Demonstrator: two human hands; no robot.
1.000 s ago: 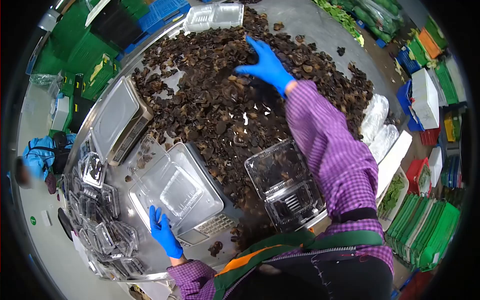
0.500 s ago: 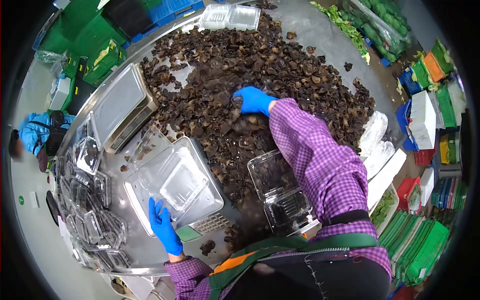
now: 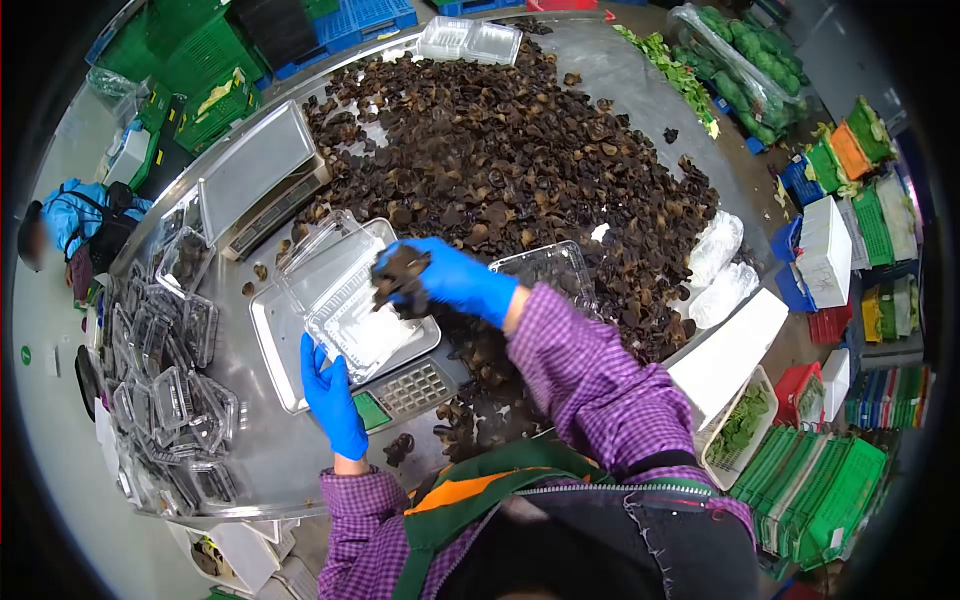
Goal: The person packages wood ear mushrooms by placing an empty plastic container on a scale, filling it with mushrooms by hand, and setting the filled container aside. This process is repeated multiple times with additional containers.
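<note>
My right hand (image 3: 450, 280), in a blue glove, is closed around a clump of dark wood ear mushrooms (image 3: 402, 272). It hovers over the right side of an open clear plastic clamshell box (image 3: 335, 300) on a digital scale (image 3: 275, 365). My left hand (image 3: 332, 400), also gloved in blue, grips the near left edge of that box with fingers and thumb. The scale's keypad (image 3: 405, 390) shows just right of the left hand. A large pile of wood ear mushrooms (image 3: 520, 150) spreads over the metal table (image 3: 265, 440) beyond my right hand.
Many empty clamshell boxes (image 3: 170, 400) are heaped on the left. A second scale (image 3: 260, 170) stands behind them. Another clear box (image 3: 550, 270) lies against the pile, and more stacked boxes (image 3: 470, 40) sit at the far edge. A person in blue (image 3: 85, 225) is at far left.
My right hand has come from the pile leftward to the clamshell box, now carrying mushrooms. My left hand has stayed at the box's edge. The camera view has shifted slightly.
</note>
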